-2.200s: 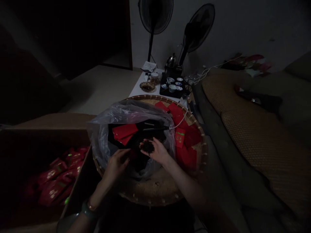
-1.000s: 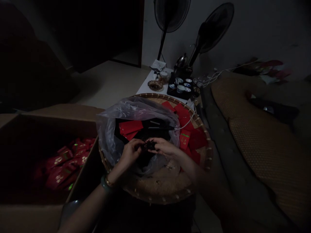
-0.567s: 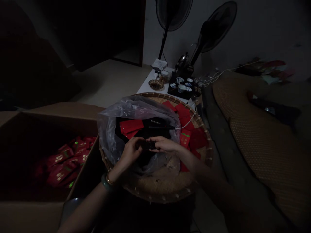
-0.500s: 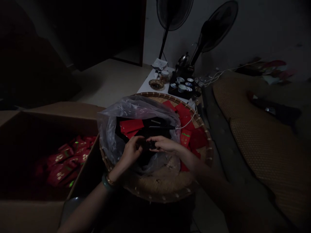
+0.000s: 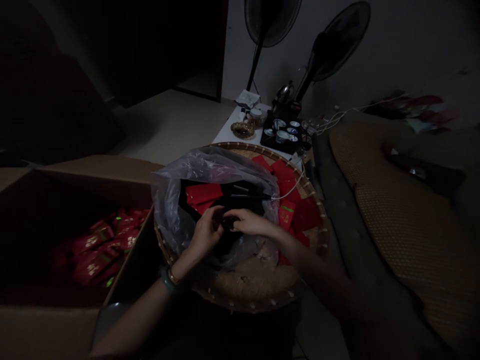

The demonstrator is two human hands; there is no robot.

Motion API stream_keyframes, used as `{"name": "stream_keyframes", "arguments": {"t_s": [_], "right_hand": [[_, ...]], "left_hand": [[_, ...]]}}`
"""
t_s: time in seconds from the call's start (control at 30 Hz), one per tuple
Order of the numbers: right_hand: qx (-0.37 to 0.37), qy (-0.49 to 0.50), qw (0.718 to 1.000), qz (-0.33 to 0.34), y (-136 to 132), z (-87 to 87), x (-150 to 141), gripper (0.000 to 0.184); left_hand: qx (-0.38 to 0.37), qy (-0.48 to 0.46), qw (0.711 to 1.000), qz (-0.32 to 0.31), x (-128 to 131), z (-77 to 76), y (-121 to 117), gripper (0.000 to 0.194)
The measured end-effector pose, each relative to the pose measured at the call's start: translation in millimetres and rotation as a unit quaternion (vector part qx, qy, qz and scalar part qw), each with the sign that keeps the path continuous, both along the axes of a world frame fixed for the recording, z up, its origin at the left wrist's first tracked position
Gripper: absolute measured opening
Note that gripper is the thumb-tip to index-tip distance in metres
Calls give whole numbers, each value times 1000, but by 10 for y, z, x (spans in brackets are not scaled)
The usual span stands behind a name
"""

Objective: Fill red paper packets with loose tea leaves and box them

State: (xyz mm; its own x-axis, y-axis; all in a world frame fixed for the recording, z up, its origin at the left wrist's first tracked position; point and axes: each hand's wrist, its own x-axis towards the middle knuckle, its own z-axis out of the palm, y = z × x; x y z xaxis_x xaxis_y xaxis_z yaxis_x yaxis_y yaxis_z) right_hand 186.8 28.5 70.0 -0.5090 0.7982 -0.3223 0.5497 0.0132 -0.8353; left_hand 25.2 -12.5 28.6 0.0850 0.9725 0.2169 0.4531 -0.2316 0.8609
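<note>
A clear plastic bag lies open on a round woven bamboo tray, filled with dark loose material that may be tea leaves. Over it my left hand has its fingers curled inward, a bangle and a bracelet on the wrist. My right hand faces it with bent fingers around a small dark clump. The fingertips of both hands nearly meet. Beyond them in the bag lie red packets and a black pen-like tool with a white cord.
More red packets cover the tray's right side. At left stands an open cardboard box holding filled red pouches. Behind are a tea set, a brown ring-shaped object and two fans. A woven-mat seat is at right.
My hands have drawn slightly closer together, the right moving a little left and turning more palm-down. The dark clump in its fingers shows less now. The view shifted slightly.
</note>
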Motion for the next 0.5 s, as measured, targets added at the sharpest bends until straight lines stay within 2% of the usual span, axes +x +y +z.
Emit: {"name": "stream_keyframes", "arguments": {"t_s": [0.33, 0.4, 0.5], "right_hand": [[137, -73, 984, 89, -82, 192, -48, 38], [128, -66, 986, 79, -72, 187, -63, 36], [41, -19, 999, 18, -11, 148, -27, 35]], "left_hand": [[14, -15, 1000, 15, 66, 64, -14, 46], [23, -16, 1000, 11, 90, 65, -24, 47], [24, -17, 1000, 8, 91, 58, -35, 51]]}}
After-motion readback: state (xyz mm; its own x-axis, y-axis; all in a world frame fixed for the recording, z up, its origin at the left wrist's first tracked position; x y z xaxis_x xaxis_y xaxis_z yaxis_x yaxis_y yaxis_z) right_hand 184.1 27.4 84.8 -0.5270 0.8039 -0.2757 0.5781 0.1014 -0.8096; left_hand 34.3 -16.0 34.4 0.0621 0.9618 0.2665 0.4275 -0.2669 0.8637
